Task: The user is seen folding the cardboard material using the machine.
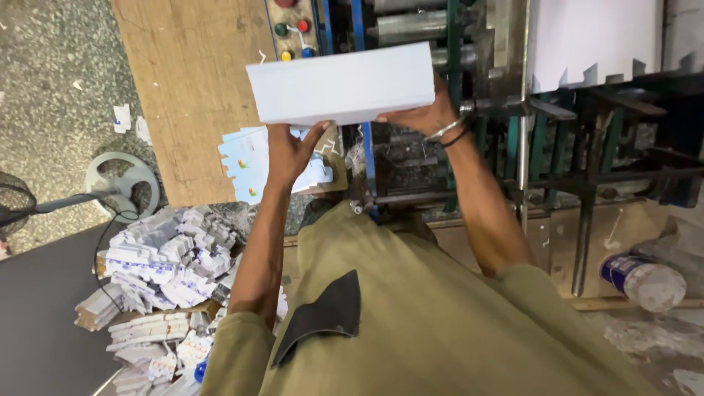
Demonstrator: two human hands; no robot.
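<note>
Head view, looking down your own arms. You hold a thick white stack of card sheets (342, 84) out in front of your chest, gripped from both ends; its long axis runs left to right across your body, tilted slightly — the right end sits a little higher in the picture than the left. Your left hand (290, 150) cups the lower left edge from beneath, thumb up against the near face; your right hand (422, 116), bangles at the wrist, closes on the lower right corner, its fingers hidden behind the stack; both grips are narrow and full, holding the stack between them. Neither hand is plainly nearer — the load lies centred between the two. Directly beyond the stack stands the green-framed machine (557, 139) with its panel of coloured buttons (293, 33); a white sheet (594, 37) rests in the machine to the upper right. Below left, printed die-cut blanks (253, 161) lie on a wooden board (187, 88), and offcuts are heaped on the floor (165, 260).
</note>
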